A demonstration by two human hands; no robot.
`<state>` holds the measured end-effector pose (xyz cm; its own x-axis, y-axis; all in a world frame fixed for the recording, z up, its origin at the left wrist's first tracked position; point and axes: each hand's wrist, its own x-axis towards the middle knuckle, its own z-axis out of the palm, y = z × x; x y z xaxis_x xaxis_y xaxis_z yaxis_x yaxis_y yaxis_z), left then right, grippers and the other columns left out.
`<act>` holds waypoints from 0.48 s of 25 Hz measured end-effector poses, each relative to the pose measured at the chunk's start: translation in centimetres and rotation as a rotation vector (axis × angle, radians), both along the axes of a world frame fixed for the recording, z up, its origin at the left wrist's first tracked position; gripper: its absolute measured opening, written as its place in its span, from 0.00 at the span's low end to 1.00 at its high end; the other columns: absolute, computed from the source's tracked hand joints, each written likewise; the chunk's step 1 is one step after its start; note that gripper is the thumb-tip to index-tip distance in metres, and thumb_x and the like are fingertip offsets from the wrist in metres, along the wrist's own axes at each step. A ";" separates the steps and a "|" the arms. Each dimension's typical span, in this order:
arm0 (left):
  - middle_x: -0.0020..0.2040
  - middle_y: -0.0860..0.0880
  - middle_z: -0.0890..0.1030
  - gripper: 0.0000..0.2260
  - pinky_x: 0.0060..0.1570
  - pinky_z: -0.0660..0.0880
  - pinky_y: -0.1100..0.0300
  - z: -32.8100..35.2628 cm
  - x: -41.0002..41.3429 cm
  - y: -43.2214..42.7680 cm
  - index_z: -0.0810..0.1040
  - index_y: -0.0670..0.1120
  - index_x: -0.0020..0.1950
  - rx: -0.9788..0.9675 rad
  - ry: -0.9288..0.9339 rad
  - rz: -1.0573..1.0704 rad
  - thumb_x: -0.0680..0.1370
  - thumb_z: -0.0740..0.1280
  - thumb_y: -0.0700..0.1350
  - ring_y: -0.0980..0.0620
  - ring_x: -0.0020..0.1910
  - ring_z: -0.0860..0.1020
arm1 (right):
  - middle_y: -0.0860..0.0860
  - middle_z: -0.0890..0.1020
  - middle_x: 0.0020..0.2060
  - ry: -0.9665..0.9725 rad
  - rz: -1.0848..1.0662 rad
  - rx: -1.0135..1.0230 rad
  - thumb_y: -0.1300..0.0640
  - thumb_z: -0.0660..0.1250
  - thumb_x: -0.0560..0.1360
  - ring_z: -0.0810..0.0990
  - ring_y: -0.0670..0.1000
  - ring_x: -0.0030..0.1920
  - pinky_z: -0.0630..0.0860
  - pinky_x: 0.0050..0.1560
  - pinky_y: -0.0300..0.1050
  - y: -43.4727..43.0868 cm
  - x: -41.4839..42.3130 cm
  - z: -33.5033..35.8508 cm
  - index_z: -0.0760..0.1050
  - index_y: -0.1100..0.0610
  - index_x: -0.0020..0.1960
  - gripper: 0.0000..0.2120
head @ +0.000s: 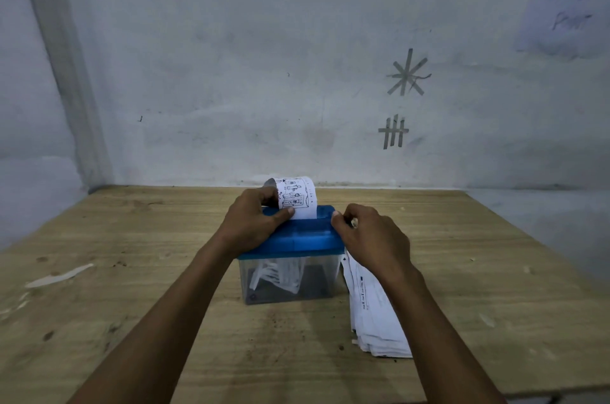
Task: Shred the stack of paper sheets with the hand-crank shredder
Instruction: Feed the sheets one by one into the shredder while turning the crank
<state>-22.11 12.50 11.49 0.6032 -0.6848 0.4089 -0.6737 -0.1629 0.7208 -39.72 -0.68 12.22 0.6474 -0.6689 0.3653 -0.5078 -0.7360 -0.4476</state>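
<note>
A small shredder with a blue lid [303, 238] and a clear bin [317, 281] stands mid-table. White paper strips [280, 275] hang inside the bin. A printed sheet [297, 197] with line drawings stands curled in the lid's slot. My left hand [254, 222] rests on the lid's left side and pinches the sheet's lower left edge. My right hand [369, 235] is at the lid's right end, fingers curled round what looks like the crank handle, which is mostly hidden. The stack of paper sheets [373, 311] lies on the table right of the bin, partly under my right forearm.
The wooden table [165, 271] meets a pale wall at the back and left. A white scrap or smear [59, 276] lies at the left of the tabletop. Small paper bits dot the right side.
</note>
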 end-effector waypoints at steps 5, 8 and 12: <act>0.57 0.58 0.84 0.14 0.62 0.77 0.49 0.3 0.0 0.3 0.81 0.52 0.63 0.017 -0.018 -0.023 0.78 0.73 0.49 0.60 0.57 0.80 | 0.49 0.82 0.34 0.260 0.026 0.027 0.38 0.65 0.75 0.79 0.48 0.34 0.73 0.37 0.43 -2.4 2.1 3.0 0.82 0.55 0.43 0.20; 0.58 0.59 0.84 0.15 0.62 0.77 0.49 0.3 0.0 0.4 0.81 0.54 0.63 0.043 -0.035 -0.002 0.77 0.73 0.51 0.60 0.57 0.80 | 0.50 0.78 0.25 0.376 0.172 0.247 0.41 0.67 0.75 0.69 0.48 0.23 0.66 0.27 0.38 -3.4 2.9 5.7 0.82 0.62 0.40 0.24; 0.63 0.54 0.82 0.20 0.60 0.77 0.50 0.6 -0.4 0.2 0.78 0.52 0.67 0.147 -0.082 0.018 0.77 0.73 0.56 0.55 0.57 0.79 | 0.48 0.85 0.41 0.287 0.387 0.417 0.38 0.69 0.75 0.82 0.47 0.38 0.77 0.32 0.40 -5.2 -0.6 5.2 0.85 0.56 0.51 0.22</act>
